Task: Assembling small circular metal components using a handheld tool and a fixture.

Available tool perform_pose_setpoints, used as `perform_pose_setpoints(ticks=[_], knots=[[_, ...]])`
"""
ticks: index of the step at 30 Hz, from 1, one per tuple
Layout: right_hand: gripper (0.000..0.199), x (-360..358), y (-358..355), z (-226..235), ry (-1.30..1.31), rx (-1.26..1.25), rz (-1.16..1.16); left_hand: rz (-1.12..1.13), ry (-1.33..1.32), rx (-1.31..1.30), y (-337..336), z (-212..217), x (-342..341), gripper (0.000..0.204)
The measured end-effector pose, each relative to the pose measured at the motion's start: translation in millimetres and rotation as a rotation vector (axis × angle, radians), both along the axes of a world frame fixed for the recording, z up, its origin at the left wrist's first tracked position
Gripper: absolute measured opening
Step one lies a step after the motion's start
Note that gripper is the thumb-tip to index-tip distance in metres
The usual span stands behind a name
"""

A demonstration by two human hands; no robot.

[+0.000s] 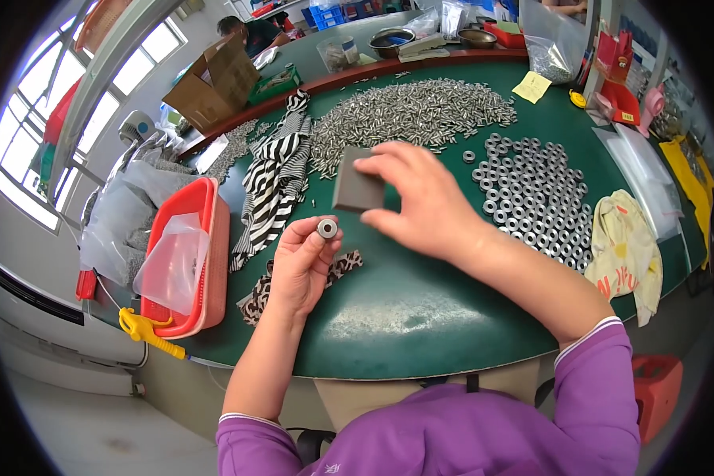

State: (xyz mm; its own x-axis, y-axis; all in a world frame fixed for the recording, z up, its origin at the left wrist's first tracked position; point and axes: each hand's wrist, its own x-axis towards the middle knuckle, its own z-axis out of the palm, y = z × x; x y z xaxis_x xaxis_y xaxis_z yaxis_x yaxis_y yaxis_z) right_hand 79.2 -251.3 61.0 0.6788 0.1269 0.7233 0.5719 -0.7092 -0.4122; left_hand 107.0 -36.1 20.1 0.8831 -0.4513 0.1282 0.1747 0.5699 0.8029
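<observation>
My left hand (303,262) holds a small round metal part (327,229) upright between thumb and fingers, above the green table (420,309). Just above it, my right hand (420,194) grips a flat grey rectangular block (355,189) by its right edge. A big heap of small metal pins (408,111) lies beyond both hands. To the right of my right hand, several metal rings (531,190) lie spread on the table.
A black-and-white striped cloth (276,178) lies left of the hands, a leopard-print cloth (258,297) under the left wrist. A red basket (190,254) with a clear bag sits at the left edge, a yellow air gun (147,332) below it. A person sits at the far end by a cardboard box (214,83).
</observation>
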Motion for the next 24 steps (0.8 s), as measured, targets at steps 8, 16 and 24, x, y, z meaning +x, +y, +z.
perform_pose_setpoints(ticks=[8,16,24], knots=[[0.054,-26.1,24.6,2.3,0.023,0.011,0.328,0.053,0.096,0.049,-5.6,0.9,-2.2,0.019],[0.050,0.5,-6.0,0.5,-0.038,0.053,0.043,0.050,-0.016,0.011,-1.0,1.7,-0.8,0.018],[0.049,-3.1,5.1,-4.1,-0.019,0.019,0.063,0.019,-0.061,0.089,2.2,-3.6,4.0,0.017]])
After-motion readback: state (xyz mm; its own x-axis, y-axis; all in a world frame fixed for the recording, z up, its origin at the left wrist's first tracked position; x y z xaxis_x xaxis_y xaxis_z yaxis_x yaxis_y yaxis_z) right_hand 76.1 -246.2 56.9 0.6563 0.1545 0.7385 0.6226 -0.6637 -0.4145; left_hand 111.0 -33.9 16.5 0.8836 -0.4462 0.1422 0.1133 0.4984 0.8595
